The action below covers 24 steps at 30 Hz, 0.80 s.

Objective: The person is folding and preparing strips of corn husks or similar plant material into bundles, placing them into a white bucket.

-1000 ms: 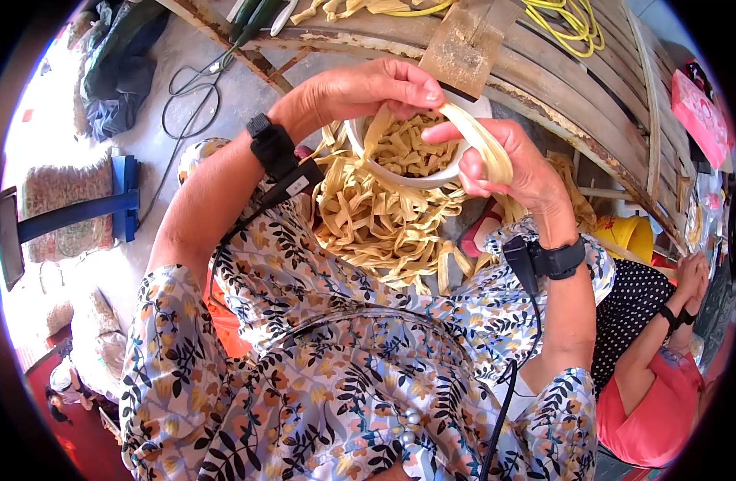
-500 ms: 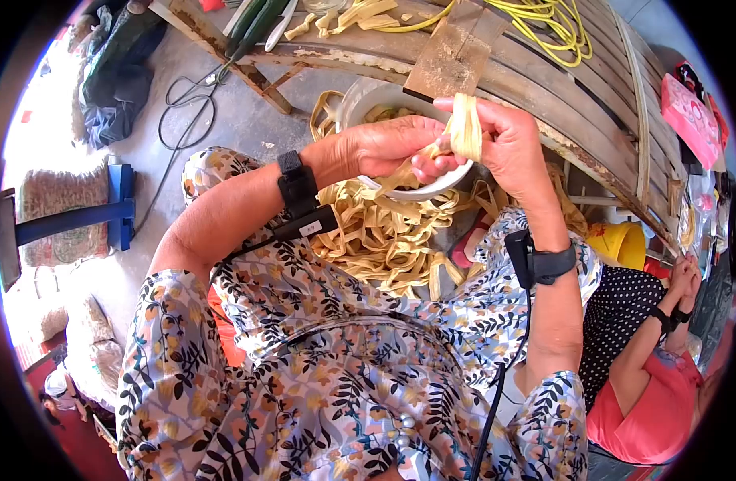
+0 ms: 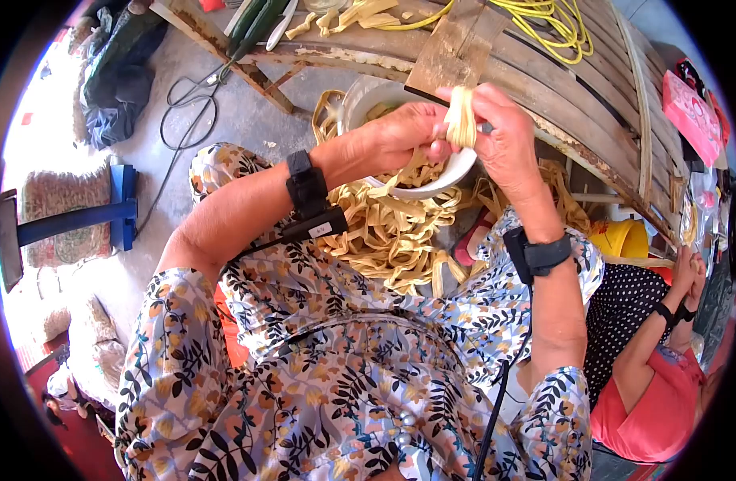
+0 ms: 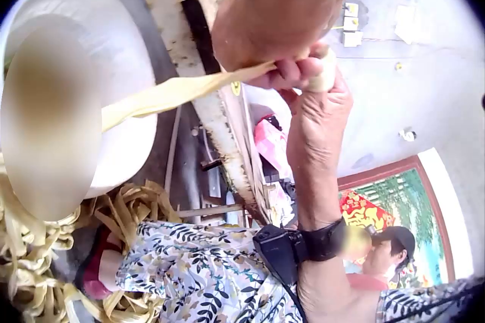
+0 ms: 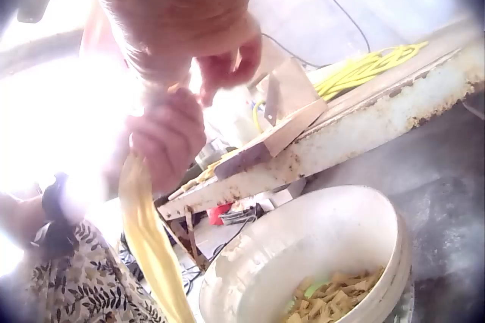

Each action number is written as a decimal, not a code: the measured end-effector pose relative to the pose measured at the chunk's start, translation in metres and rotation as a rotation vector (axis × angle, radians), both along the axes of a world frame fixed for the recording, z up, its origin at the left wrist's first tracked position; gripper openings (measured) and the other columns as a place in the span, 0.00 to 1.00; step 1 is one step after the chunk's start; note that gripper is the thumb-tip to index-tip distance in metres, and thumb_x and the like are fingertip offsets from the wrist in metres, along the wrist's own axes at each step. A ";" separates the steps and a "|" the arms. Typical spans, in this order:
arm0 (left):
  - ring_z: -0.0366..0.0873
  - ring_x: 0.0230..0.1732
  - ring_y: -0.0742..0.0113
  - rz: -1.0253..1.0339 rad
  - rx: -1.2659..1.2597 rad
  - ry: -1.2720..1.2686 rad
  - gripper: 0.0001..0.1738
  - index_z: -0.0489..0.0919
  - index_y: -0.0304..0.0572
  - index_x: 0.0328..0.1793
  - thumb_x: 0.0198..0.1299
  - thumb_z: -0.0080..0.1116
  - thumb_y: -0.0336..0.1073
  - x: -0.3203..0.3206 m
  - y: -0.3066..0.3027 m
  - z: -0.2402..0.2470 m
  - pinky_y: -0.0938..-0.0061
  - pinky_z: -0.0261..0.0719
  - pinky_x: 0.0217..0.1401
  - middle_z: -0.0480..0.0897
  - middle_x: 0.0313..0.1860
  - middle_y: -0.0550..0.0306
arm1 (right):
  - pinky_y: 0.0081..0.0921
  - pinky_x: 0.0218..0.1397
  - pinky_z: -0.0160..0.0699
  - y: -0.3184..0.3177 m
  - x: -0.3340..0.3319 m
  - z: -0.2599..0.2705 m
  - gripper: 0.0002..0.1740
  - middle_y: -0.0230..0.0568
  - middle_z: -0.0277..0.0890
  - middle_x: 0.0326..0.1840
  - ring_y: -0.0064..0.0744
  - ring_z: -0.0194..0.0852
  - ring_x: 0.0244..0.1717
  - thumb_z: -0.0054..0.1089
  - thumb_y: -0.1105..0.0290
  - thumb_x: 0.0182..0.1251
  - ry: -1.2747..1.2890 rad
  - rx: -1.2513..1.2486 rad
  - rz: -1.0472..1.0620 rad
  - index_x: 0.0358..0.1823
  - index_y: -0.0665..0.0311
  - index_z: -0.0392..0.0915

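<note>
A pale yellow strip [image 3: 462,119] is looped round the fingers of the right hand [image 3: 506,140], above the bucket. The left hand [image 3: 406,132] pinches the strip close beside it, and its fingertips meet those of the right. In the left wrist view the strip's tail [image 4: 170,94] hangs from the left hand's curled fingers [image 4: 292,73] down toward the white bucket [image 4: 129,43]. The right wrist view shows the tail [image 5: 148,224] below the left hand [image 5: 168,137]. Short folded pieces [image 5: 333,300] lie inside the bucket.
Loose yellow strips [image 3: 392,240] are heaped on the floor below the bucket. A slatted wooden bench [image 3: 544,88] with a board [image 3: 448,60] and yellow cord [image 3: 556,32] stands beyond. Another person [image 3: 653,393] sits at the right, near a yellow bucket [image 3: 620,240].
Since a second ago, the hands have come together and the strip, held stretched between them before, has been wound round the right hand's fingers. Over the last half second both hands moved only slightly.
</note>
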<state>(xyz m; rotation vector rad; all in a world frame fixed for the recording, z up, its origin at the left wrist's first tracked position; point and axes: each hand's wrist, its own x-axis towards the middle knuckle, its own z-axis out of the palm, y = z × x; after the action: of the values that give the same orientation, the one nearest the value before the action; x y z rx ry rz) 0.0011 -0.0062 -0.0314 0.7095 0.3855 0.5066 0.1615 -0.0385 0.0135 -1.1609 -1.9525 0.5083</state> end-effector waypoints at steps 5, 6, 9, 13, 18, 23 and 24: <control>0.68 0.21 0.82 0.486 0.329 0.399 0.11 0.76 0.35 0.42 0.62 0.48 0.35 0.011 -0.004 0.037 0.89 0.70 0.27 0.76 0.27 0.64 | 0.26 0.35 0.69 0.003 -0.007 -0.001 0.16 0.33 0.73 0.31 0.34 0.71 0.35 0.64 0.64 0.43 -0.106 0.181 -0.355 0.37 0.57 0.79; 0.69 0.23 0.82 0.493 0.466 0.462 0.12 0.76 0.34 0.43 0.62 0.48 0.36 0.009 -0.002 0.037 0.88 0.71 0.28 0.75 0.27 0.65 | 0.24 0.29 0.69 0.006 -0.006 -0.005 0.13 0.33 0.75 0.27 0.27 0.72 0.29 0.64 0.64 0.47 -0.121 0.091 -0.358 0.36 0.60 0.80; 0.69 0.24 0.82 0.461 0.576 0.488 0.12 0.76 0.35 0.45 0.63 0.47 0.36 0.004 -0.001 0.034 0.88 0.71 0.28 0.75 0.27 0.65 | 0.21 0.22 0.66 0.014 0.001 -0.008 0.11 0.32 0.75 0.22 0.18 0.70 0.22 0.63 0.64 0.53 0.232 -0.546 -0.220 0.34 0.63 0.80; 0.71 0.22 0.81 0.420 0.563 0.527 0.15 0.75 0.34 0.45 0.62 0.49 0.40 0.002 -0.002 0.031 0.88 0.70 0.25 0.75 0.27 0.64 | 0.16 0.20 0.63 0.017 0.002 -0.015 0.11 0.30 0.71 0.16 0.12 0.64 0.19 0.61 0.64 0.55 0.355 -0.645 -0.120 0.31 0.66 0.80; 0.75 0.19 0.74 0.395 0.761 0.676 0.19 0.67 0.37 0.42 0.56 0.57 0.44 0.004 -0.004 0.037 0.82 0.71 0.22 0.78 0.25 0.58 | 0.25 0.30 0.73 0.015 0.005 -0.017 0.10 0.40 0.72 0.20 0.23 0.70 0.20 0.59 0.69 0.52 0.105 -0.530 -0.121 0.32 0.69 0.78; 0.75 0.20 0.73 0.444 1.273 0.804 0.16 0.63 0.42 0.48 0.56 0.53 0.35 0.003 -0.005 0.020 0.77 0.71 0.22 0.79 0.22 0.54 | 0.25 0.41 0.72 0.007 -0.007 -0.028 0.06 0.37 0.76 0.41 0.35 0.73 0.38 0.56 0.76 0.47 -0.034 -0.024 -0.169 0.28 0.66 0.79; 0.74 0.20 0.74 0.454 1.241 0.865 0.12 0.65 0.42 0.47 0.57 0.49 0.32 0.003 -0.005 0.021 0.78 0.68 0.20 0.76 0.20 0.59 | 0.24 0.43 0.71 0.007 -0.007 -0.026 0.06 0.37 0.76 0.43 0.34 0.72 0.40 0.56 0.77 0.47 0.023 0.010 -0.143 0.28 0.66 0.79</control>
<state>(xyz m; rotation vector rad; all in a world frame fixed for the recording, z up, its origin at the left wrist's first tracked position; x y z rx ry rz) 0.0038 -0.0111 -0.0102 2.0921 1.0803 0.8536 0.1542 -0.0312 -0.0125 -1.2719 -1.8352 0.4338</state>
